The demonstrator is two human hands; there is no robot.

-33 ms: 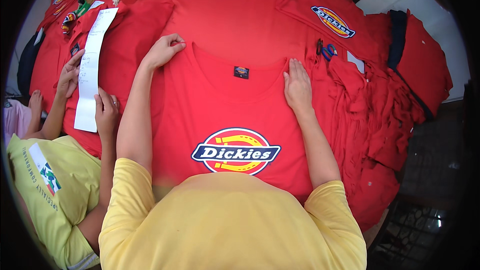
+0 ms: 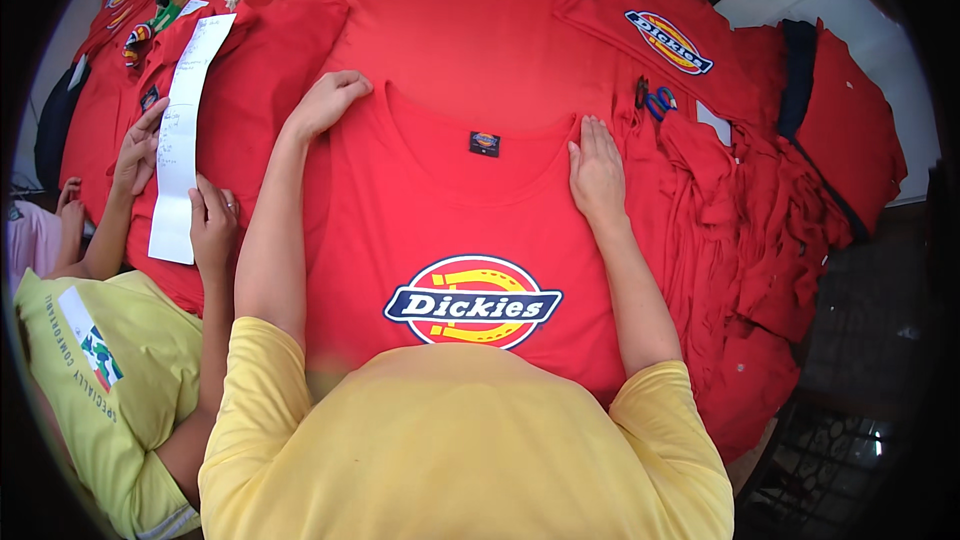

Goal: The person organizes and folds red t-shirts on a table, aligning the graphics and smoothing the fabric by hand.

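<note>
A red T-shirt lies spread flat in front of me. A dark label sits inside its wide neckline, and a blue, white and yellow oval print is on its chest. At the left shoulder, the curled fingers of my left hand pinch the cloth near its edge. My right hand rests flat along the right shoulder edge, fingers stretched out. My body hides the shirt's lower part.
Left of me, a person in a yellow-green shirt holds a long white paper strip. Crumpled red garments pile up on the right beside blue-handled scissors. Another printed red garment lies beyond.
A hand at the far left edge, belonging to another person, has shifted slightly. Both my hands and the T-shirt stay practically where they were.
</note>
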